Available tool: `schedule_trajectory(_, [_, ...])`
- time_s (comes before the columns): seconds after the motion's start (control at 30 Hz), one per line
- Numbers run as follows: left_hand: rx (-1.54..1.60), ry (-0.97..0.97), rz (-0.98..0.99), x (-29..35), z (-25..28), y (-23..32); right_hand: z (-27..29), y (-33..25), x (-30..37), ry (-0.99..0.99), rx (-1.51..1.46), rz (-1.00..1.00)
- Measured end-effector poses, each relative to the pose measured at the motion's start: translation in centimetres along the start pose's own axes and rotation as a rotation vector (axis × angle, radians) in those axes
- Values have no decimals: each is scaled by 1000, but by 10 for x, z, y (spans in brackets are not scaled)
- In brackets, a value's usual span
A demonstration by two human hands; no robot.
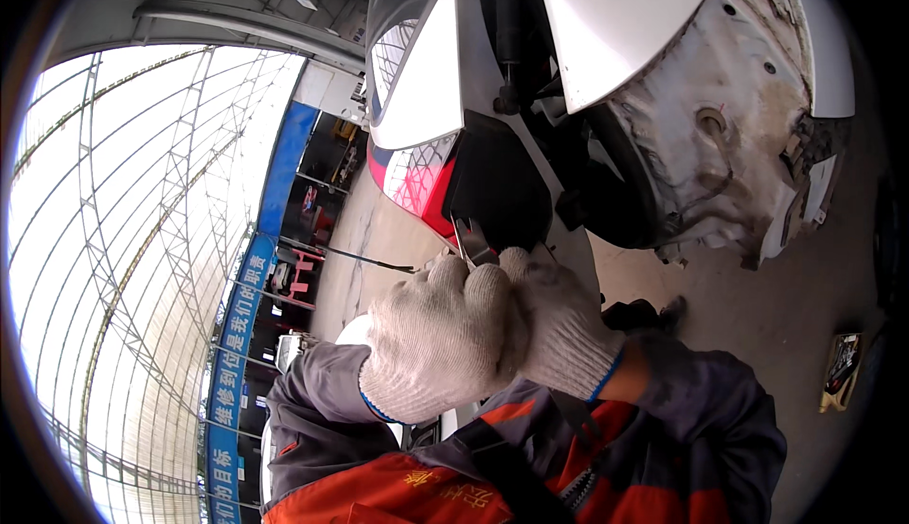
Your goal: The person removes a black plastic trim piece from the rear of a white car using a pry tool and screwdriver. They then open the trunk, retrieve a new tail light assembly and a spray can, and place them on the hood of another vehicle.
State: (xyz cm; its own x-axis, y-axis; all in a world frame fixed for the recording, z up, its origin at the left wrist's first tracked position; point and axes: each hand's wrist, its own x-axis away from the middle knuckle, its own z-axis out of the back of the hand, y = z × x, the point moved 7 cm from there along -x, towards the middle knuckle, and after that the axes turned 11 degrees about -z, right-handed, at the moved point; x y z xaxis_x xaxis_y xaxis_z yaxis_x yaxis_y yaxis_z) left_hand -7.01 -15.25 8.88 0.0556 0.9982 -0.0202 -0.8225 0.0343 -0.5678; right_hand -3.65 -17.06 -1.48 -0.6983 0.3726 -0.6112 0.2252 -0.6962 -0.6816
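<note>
Both my hands, in white knit gloves, are together at the middle of the view, close to the lower end of a black panel on a white car. My left hand is closed, its fingers bent around a grey metal tool with a forked, plier-like end pointing up at the panel. Most of that tool is hidden by the gloves. My right hand is also closed, pressed against the left; what it grips is hidden. A red and clear lamp borders the panel on the left.
At upper right a white body panel hangs over a dirty, exposed metal section of the car. A thin dark rod or strip extends left of my hands. An open case lies on the floor at right. A blue banner runs along the left.
</note>
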Motion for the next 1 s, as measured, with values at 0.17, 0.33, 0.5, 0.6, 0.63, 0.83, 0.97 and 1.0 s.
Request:
schedule_trajectory(0.17, [120, 110, 45, 9, -2, -9, 9, -8, 3, 79, 65, 26])
schedule_trajectory(0.33, [279, 178, -42, 17, 1, -20, 21, -7, 5, 193, -19, -66])
schedule_trajectory(0.5, [421, 194, -37, 28, 0, -38, 14, 4, 0, 147, -290, -271])
schedule_trajectory(0.6, [459, 195, -64, 33, -1, -43, 13, 4, 0, 157, -336, -292])
schedule_trajectory(0.63, [450, 198, -77, 33, -2, -43, 7, 4, 0, 159, -378, -290])
schedule_trajectory(0.83, [524, 197, -131, 45, -5, -54, 3, 0, 0, 95, -529, -393])
schedule_trajectory(0.97, [516, 213, -181, 42, -3, -55, 3, -1, 0, 78, -567, -407])
schedule_trajectory(1.0, [529, 210, -182, 41, -4, -56, 3, -1, 1, 110, -562, -408])
